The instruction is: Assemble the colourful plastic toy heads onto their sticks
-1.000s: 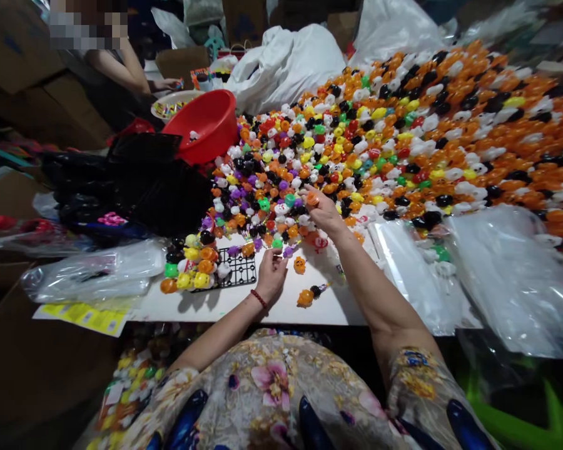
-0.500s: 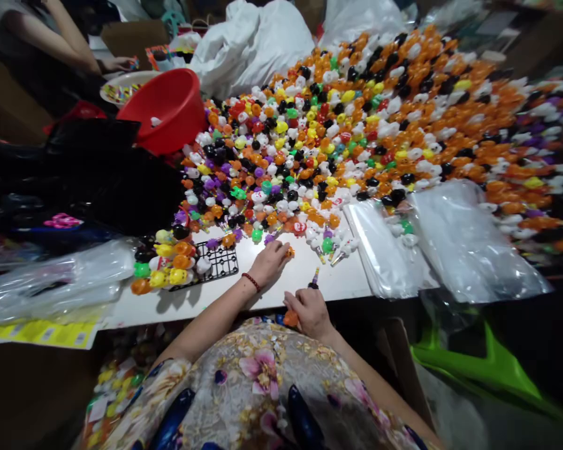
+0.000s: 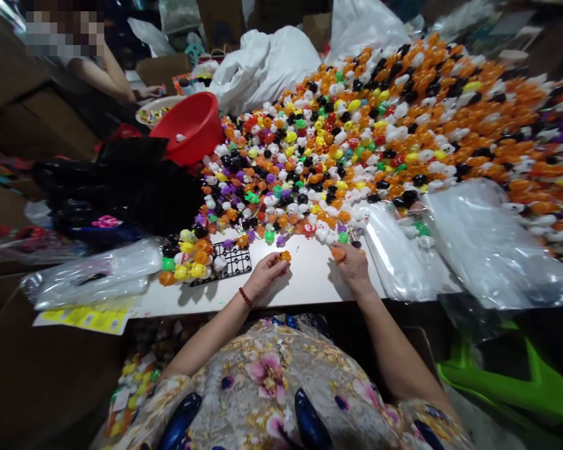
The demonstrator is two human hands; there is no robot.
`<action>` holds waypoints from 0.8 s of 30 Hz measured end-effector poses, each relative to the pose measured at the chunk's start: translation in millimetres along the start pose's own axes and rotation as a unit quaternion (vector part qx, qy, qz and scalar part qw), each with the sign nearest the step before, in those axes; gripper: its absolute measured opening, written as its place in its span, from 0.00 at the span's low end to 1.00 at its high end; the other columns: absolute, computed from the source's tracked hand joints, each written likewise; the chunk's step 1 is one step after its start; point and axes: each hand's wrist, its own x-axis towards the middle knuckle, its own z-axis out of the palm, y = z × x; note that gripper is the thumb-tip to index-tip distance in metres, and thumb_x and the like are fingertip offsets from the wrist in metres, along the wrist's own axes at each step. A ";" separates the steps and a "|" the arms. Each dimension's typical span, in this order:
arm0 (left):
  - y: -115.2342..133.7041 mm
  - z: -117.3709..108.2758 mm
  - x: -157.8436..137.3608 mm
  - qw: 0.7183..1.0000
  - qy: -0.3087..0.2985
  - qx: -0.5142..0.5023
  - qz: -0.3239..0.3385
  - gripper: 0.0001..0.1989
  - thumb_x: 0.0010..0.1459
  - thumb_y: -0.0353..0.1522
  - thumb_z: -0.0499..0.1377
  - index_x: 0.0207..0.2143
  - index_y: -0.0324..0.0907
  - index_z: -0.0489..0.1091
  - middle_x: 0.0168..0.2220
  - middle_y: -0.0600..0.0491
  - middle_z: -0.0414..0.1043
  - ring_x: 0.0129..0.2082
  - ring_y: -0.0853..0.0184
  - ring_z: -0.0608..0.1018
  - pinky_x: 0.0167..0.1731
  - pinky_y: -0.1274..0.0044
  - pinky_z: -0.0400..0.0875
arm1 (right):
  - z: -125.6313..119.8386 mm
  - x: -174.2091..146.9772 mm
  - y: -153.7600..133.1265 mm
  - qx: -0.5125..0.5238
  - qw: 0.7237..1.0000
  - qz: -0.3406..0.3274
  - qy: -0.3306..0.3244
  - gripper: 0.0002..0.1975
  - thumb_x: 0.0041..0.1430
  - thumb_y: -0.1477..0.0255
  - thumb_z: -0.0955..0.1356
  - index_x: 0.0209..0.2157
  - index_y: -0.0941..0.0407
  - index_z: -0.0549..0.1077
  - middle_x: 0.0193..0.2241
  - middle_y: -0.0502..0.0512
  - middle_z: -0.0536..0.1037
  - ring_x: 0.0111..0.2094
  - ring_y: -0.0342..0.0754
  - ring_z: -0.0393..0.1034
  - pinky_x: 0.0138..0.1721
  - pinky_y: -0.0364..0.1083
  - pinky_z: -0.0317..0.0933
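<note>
My left hand (image 3: pixel 265 275), with a beaded bracelet at the wrist, pinches a small orange plastic figure (image 3: pixel 285 256) above the white tabletop (image 3: pixel 304 281). On the right, my right hand (image 3: pixel 355 270) is closed around another orange plastic piece (image 3: pixel 338 253); its shape is partly covered by the fingers. That hand is at the near edge of a big heap of small plastic figures (image 3: pixel 319 162) in orange, white, black, yellow, green and purple. Left of my left hand lies a black grid rack (image 3: pixel 238 259), with several yellow, orange and white figures (image 3: pixel 192 259) crowded on its left end.
Clear plastic bags lie to the right (image 3: pixel 488 250) and left (image 3: pixel 94 269). Behind the black plastic bag (image 3: pixel 136 181) stands a red basin (image 3: pixel 192 128). A co-worker's arm (image 3: pixel 107 81) reaches toward a bowl of small colourful pieces (image 3: pixel 152 112). A green stool (image 3: pixel 516 375) is below right.
My right hand has moved forward and right to the heap's edge, still with an orange piece. My left hand has raised its orange figure slightly. The camera view has turned a little left.
</note>
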 end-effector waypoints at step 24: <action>-0.3 -19.0 -27.0 0.986 -0.114 0.102 -0.059 0.18 0.56 0.47 0.56 0.41 0.44 0.64 0.22 0.62 0.57 0.19 0.73 0.59 0.22 0.79 0.53 | 9.5 -53.4 -79.8 0.131 0.957 -0.021 -0.257 0.18 0.65 0.63 0.63 0.52 0.54 0.72 0.38 0.55 0.80 0.39 0.49 0.75 0.43 0.48 0.69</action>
